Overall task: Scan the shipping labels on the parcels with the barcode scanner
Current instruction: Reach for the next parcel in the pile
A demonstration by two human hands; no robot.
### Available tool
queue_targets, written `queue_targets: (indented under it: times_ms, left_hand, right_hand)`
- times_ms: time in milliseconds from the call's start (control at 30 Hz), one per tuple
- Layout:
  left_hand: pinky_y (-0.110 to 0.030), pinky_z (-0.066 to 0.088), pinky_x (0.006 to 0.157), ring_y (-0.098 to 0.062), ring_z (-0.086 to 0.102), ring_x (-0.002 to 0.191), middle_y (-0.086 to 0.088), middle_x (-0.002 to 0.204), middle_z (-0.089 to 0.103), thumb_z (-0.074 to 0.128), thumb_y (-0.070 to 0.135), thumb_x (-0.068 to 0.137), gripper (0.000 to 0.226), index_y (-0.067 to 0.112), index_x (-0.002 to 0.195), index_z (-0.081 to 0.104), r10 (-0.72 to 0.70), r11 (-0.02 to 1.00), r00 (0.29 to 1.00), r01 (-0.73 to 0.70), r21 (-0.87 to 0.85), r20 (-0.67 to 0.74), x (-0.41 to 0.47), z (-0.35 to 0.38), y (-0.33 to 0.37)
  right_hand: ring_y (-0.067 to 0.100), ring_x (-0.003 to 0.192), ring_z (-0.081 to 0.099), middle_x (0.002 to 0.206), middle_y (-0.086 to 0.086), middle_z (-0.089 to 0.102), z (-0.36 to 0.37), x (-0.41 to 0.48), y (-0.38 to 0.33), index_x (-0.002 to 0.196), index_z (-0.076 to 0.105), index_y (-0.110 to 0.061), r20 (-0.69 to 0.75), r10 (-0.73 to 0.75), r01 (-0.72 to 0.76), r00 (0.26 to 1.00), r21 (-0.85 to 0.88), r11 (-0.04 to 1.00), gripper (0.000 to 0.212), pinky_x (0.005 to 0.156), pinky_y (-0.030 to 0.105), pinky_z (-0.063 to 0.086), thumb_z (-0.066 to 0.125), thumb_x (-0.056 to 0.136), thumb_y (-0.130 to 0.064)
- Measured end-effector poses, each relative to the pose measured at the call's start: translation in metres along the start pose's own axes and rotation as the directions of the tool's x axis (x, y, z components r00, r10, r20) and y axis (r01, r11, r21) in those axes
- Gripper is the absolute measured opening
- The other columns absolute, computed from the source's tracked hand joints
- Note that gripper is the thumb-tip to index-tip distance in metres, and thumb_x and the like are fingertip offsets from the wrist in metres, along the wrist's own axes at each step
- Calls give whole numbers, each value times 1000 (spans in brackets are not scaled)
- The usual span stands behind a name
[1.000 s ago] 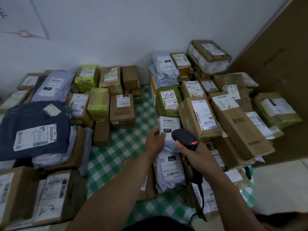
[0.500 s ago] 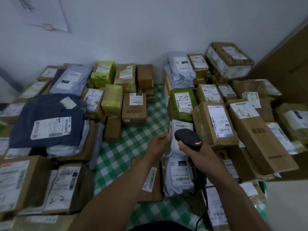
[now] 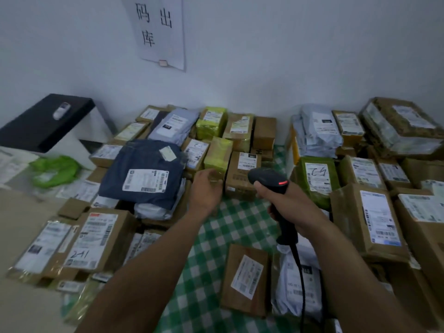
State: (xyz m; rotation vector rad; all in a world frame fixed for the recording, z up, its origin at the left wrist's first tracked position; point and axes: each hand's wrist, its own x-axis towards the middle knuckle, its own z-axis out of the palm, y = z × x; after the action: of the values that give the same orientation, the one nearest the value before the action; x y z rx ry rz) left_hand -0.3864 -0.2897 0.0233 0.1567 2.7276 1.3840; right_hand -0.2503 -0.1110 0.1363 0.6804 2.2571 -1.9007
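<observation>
Right hand: fingers wrapped tight round the handle of the barcode scanner. The scanner head points toward 11 o'clock, a red light glows on its back, and its black cable drops toward 6 o'clock.
Left hand: at 9 o'clock of the scanner, fingers loosely curled with nothing in them. It is blurred, so contact with the parcels beneath cannot be told.
Brown box: just past the scanner head at 12 o'clock. It has a white shipping label on top, with print too small to read.
Yellow-green parcel: at 10 o'clock of the brown box, right beside it.
Dark blue bag: at 9 o'clock of the left hand, atop a pile. Its white barcode label is unreadable.
Green parcel: at 3 o'clock of the scanner. The label carries a handwritten mark, perhaps "7-4".
Marked carton: at 8 o'clock. The handwriting starts "2-" and the rest is unclear.
White poly bag: at 6 o'clock of the right hand, under the cable. The digits on its black tag are blurred.
Flat brown parcel: at 9 o'clock of that bag, on the checked cloth.
Wall sign: at 12 o'clock, with the characters 码, 出, 库.
</observation>
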Motion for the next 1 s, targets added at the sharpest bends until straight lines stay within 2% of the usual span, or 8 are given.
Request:
queue_targets:
  times_ms: [167,233,333,433,567,733,867,1000]
  left_hand:
    - [-37,43,105,-30,54,129,-13,147,51,69,25,95,47,16,139,57,5,991,1000,-9,137,27,56,-7,2]
    - [-39,39,108,-34,48,135,-17,153,44,70,28,95,51,17,143,56,19,981,999,-27,190,45,75,-3,4]
    - [-46,36,114,-37,37,144,-14,163,30,69,37,95,57,25,148,51,-64,971,994,41,237,89,98,10,9]
    - [-55,36,116,-40,35,144,-15,161,30,69,52,89,69,32,151,45,-126,954,980,77,290,152,116,23,8]
    - [-51,46,107,-35,48,133,-15,146,47,73,50,88,67,27,146,49,-138,930,969,56,363,205,126,32,3]
    - [-44,48,104,-32,48,134,-13,148,45,78,38,84,67,29,144,52,-114,962,989,87,260,93,116,34,6]
    - [-34,50,96,-26,49,128,-6,148,41,82,35,79,74,29,145,51,-89,995,995,88,-48,-32,72,19,15]
    - [-17,48,86,-8,48,122,10,141,41,84,37,80,72,37,145,51,-101,948,990,67,-310,-96,12,-14,22]
  right_hand:
    - [11,53,59,58,-10,66,11,35,-35,107,71,-25,62,-20,22,998,-37,999,24,53,27,47,74,93,-45]
    - [11,53,60,67,-4,72,11,53,-44,109,71,-28,58,-4,7,998,-53,999,25,54,26,48,75,92,-47]
    - [11,59,62,92,6,77,8,81,-49,110,72,-34,48,12,-9,999,-63,998,25,58,29,50,76,90,-49]
    - [8,69,65,92,-7,77,5,102,-48,107,73,-37,31,27,-25,999,-85,996,23,62,28,50,77,89,-50]
    - [11,65,65,86,-1,76,3,118,-42,106,71,-36,16,56,-55,998,-88,995,20,58,27,52,75,90,-49]
    - [12,73,66,101,0,77,-1,121,-39,114,69,-40,2,49,-49,999,-54,997,26,61,27,53,75,91,-49]
    - [17,75,67,101,3,78,-2,107,-37,111,69,-42,-21,19,-20,1000,-34,999,24,67,33,54,75,89,-51]
    - [16,89,71,100,-10,78,10,79,-40,112,70,-45,-21,-27,27,999,-1,1000,25,73,32,57,76,89,-51]
